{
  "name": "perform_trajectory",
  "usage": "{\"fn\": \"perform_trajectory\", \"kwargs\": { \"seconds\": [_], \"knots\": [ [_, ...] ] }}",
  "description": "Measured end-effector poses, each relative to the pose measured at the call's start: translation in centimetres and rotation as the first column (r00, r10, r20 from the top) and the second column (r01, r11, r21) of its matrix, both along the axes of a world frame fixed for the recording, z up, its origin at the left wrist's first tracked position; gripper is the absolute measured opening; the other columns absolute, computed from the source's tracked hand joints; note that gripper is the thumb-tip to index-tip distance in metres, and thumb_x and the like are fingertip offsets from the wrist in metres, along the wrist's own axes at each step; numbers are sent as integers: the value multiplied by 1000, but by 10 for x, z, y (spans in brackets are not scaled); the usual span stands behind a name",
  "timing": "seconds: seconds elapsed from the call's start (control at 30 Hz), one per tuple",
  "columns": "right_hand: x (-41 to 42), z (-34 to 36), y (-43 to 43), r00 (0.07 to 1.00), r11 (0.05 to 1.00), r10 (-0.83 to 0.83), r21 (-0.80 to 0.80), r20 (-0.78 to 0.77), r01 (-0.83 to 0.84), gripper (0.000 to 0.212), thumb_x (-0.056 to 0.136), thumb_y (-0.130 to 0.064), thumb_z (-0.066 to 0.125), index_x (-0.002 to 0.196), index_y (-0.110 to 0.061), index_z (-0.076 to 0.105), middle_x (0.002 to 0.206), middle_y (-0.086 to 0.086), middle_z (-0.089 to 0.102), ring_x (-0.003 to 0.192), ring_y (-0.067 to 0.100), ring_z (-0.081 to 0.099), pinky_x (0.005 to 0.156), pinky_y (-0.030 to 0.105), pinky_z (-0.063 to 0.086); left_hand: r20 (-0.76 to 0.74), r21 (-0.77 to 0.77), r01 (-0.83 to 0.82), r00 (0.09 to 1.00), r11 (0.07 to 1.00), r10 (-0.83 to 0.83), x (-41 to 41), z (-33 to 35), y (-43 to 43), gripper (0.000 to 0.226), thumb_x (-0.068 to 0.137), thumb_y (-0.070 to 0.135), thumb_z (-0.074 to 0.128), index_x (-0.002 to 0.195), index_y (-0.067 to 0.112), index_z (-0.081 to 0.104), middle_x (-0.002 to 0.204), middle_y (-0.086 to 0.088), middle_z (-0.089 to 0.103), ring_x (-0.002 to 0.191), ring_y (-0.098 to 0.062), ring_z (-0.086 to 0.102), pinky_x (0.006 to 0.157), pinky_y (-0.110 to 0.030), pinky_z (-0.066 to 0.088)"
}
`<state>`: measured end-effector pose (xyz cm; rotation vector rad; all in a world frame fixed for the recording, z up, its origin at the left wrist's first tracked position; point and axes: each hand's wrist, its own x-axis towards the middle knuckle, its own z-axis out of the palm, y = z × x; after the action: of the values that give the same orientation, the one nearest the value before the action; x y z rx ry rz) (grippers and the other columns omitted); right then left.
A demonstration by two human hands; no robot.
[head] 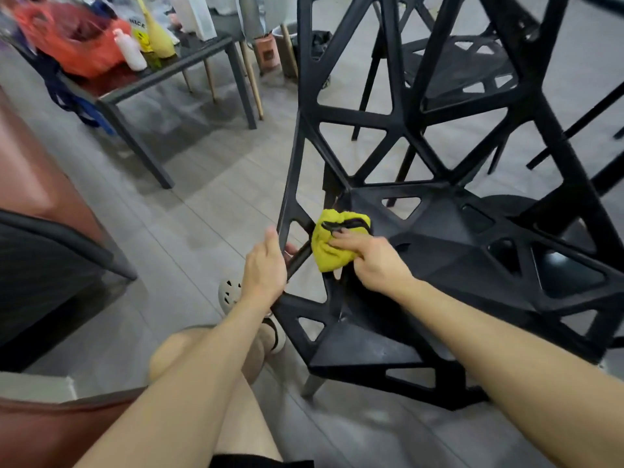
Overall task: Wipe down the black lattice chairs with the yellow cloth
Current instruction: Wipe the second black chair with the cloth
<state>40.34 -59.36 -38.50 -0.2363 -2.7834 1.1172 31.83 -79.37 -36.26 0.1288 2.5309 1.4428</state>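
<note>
While I sit low beside it, the nearest black plastic lattice chair (pixel 449 251) stands close in front of me, its seat and back made of angular struts with triangular openings. My left hand (pixel 265 270) is closed around a slanted black strut at the chair's left edge, thumb up along the bar. My right hand (pixel 374 261) is curled on the crumpled yellow cloth (pixel 332 241), fingers pinching its folds and pressing it against the frame where the seat meets the side strut. The cloth lies between my two hands, touching the chair. A second black lattice chair (pixel 469 69) stands behind the first, seen through its openings. My bare knee (pixel 189 349) and one pale perforated clog (pixel 229 293) show below my left forearm, on the grey plank floor (pixel 202 204). At upper left stands a dark glass-topped desk (pixel 175 67) on grey metal legs, carrying an orange plastic bag (pixel 84 45), a white bottle (pixel 130 50) and a yellow bottle-like object (pixel 158 38), all blurred. A dark cushioned seat edge (pixel 50 258) sits at far left.
</note>
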Motion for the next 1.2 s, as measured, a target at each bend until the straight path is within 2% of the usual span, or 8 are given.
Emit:
{"fn": "perform_trajectory", "kwargs": {
  "seconds": [0.13, 0.3, 0.4, 0.53, 0.63, 0.77, 0.93, 1.2],
  "knots": [
    [-43, 59, -17, 849, 781, -528, -410, -29, 471, 52, 93, -6, 44, 134, -26, 69, 112, -4, 72, 110, 19, 66, 97, 30, 51, 99, 47, -33, 995, 998, 28, -2, 1, -2, 73, 114, 55, 20, 92, 12, 75, 97, -20, 73, 77, -42, 75, 44, -31, 55],
    [-24, 12, -63, 981, 996, -63, -80, -183, 49, 76, 80, 12, 42, 147, -18, 63, 155, 5, 56, 151, 23, 44, 123, 35, 37, 188, 119, -46, 982, 992, 23, -2, 2, -2, 79, 96, 75, 28, 93, 14, 76, 100, -23, 75, 76, -41, 76, 55, -57, 65],
    [-10, 3, -15, 996, 992, 18, 125, -86, -7, 64, 81, 1, 41, 133, -18, 73, 140, -1, 67, 147, 24, 48, 121, 29, 35, 219, 119, -54, 975, 991, 27, -3, 0, -4, 78, 106, 71, 25, 84, 16, 76, 87, -19, 74, 65, -36, 73, 62, -62, 65],
    [-35, 47, -34, 917, 911, -373, -242, -142, 333, 65, 88, 4, 46, 138, -30, 70, 132, -9, 72, 125, 6, 62, 100, 3, 38, 215, 141, -47, 976, 989, 16, -4, -3, -5, 78, 105, 72, 26, 85, 16, 76, 89, -21, 73, 64, -36, 74, 63, -64, 65],
    [-28, 17, -65, 972, 994, -89, -87, -216, 72, 82, 84, 16, 46, 155, -24, 54, 164, -7, 45, 155, 10, 36, 123, 15, 26, 227, 131, -77, 973, 988, 45, -5, -3, -3, 87, 96, 82, 27, 108, 10, 76, 107, -24, 73, 74, -41, 77, 55, -53, 65],
    [-5, -10, 16, 990, 948, 135, 288, 30, -138, 87, 72, 14, 46, 149, -23, 61, 163, -2, 47, 155, 24, 37, 127, 41, 31, 202, 117, -54, 979, 992, 30, -3, -2, -2, 79, 108, 69, 24, 88, 13, 76, 91, -26, 74, 72, -42, 75, 58, -57, 66],
    [-50, 32, 30, 971, 959, -241, 155, 5, 237, 67, 89, 2, 46, 147, -27, 63, 157, 4, 55, 146, 26, 48, 124, 34, 34, 180, 83, -45, 983, 996, 29, -6, -6, -2, 78, 112, 64, 21, 80, 17, 74, 84, -17, 74, 57, -36, 71, 63, -52, 65],
    [53, 18, -24, 982, 977, 187, 103, 22, -188, 69, 75, -7, 39, 130, -28, 76, 143, -5, 67, 135, 10, 55, 119, 14, 31, 111, 128, -41, 993, 991, 27, -10, -12, 1, 74, 116, 55, 25, 78, 16, 75, 81, -13, 73, 77, -38, 73, 52, -43, 63]
  ]
}}
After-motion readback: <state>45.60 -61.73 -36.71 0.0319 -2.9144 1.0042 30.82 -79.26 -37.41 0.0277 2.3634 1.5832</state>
